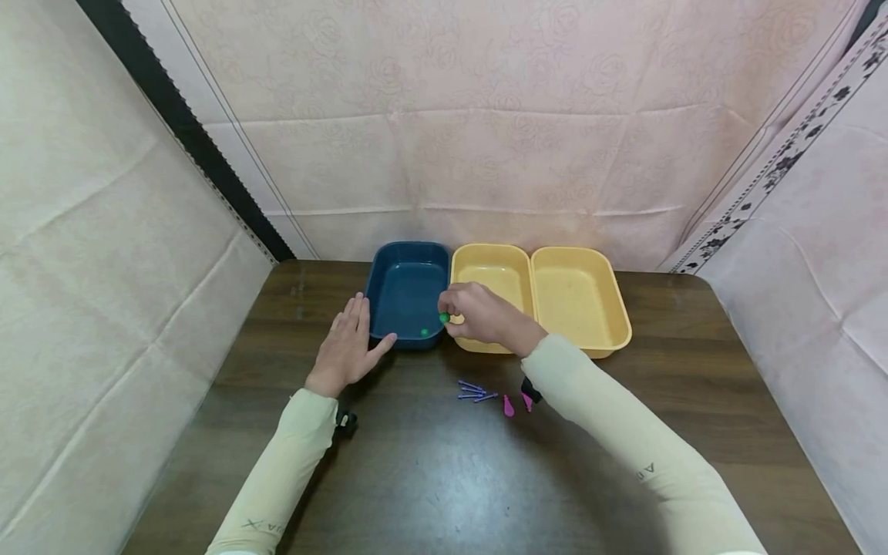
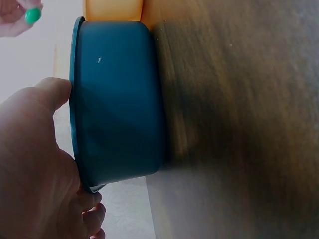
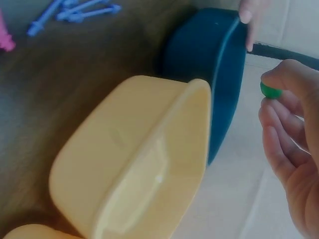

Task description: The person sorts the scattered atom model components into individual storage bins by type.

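My right hand [image 1: 484, 314] pinches a small green ball [image 3: 270, 90] between thumb and fingers, above the seam of the blue bin [image 1: 409, 281] and the middle yellow bin [image 1: 491, 260]. Another small green piece [image 1: 425, 332] lies on the blue bin's floor near its front. My left hand [image 1: 345, 344] rests at the blue bin's left front corner with fingers straight; in the left wrist view its thumb touches the rim. What exactly the green ball belongs to cannot be told.
A second yellow bin [image 1: 581, 297] stands at the right end of the row. On the brown table [image 1: 430, 470], in front of the bins, lie several purple-blue pegs [image 1: 473, 391] and two pink pieces [image 1: 509, 406], one partly behind the right wrist. Cloth walls [image 1: 451, 154] enclose the back and sides.
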The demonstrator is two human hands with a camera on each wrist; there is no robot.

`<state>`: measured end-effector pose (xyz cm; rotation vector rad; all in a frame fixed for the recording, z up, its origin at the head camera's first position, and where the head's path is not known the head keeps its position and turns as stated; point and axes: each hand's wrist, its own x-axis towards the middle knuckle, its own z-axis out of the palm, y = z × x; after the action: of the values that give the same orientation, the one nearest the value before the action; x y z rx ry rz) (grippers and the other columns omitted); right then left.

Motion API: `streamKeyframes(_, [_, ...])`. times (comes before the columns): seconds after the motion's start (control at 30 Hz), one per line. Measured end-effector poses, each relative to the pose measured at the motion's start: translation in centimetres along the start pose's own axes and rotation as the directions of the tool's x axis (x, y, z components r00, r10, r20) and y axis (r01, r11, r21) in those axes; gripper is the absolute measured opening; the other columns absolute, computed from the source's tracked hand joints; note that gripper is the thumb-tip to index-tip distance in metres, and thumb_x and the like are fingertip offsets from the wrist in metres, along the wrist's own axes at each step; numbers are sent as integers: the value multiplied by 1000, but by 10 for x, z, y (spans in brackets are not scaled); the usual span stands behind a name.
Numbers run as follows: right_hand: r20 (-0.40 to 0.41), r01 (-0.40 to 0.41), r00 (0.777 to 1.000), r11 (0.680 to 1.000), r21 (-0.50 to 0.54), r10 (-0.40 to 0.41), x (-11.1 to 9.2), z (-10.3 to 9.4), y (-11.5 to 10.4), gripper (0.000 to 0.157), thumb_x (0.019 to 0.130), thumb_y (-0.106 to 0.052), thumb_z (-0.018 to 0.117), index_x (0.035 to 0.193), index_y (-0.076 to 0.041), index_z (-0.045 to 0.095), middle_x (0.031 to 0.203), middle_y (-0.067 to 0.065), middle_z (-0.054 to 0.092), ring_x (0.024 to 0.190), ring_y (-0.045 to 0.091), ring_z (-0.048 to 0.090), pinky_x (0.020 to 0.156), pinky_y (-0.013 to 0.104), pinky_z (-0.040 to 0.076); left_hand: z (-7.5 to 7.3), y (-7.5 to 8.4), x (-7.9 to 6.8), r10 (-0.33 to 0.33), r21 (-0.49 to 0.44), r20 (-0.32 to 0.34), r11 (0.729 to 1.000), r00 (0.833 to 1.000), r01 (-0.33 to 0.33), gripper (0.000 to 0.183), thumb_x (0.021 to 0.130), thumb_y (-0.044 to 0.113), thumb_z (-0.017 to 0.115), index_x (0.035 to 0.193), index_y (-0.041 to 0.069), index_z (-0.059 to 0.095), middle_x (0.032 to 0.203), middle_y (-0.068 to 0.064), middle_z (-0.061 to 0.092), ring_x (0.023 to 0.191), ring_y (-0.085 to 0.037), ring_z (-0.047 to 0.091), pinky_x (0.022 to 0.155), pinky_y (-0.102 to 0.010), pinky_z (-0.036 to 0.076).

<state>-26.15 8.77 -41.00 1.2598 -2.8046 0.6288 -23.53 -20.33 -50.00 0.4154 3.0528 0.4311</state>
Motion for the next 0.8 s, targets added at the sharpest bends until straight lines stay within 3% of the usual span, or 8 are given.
streamKeyframes(0.3, [12, -59, 998, 998, 0, 59, 23, -4, 3, 13, 94, -11, 78, 106, -5, 76, 104, 11, 73, 96, 25, 72, 88, 30, 64, -2, 1, 0, -6, 1, 2, 1000, 1000, 6, 102, 105, 67, 44, 167, -5, 8, 178, -23, 5, 166, -41, 11, 134, -58, 15])
streamKeyframes(0.8, [22, -152, 988, 988, 21, 152, 36, 17, 22, 26, 96, -11, 77, 119, 0, 74, 115, 15, 73, 105, 27, 73, 95, 34, 63, 0, 0, 1, -11, -9, -8, 1000, 1000, 11, 101, 105, 67, 45, 168, -3, 9, 178, -22, 6, 165, -41, 13, 133, -59, 16])
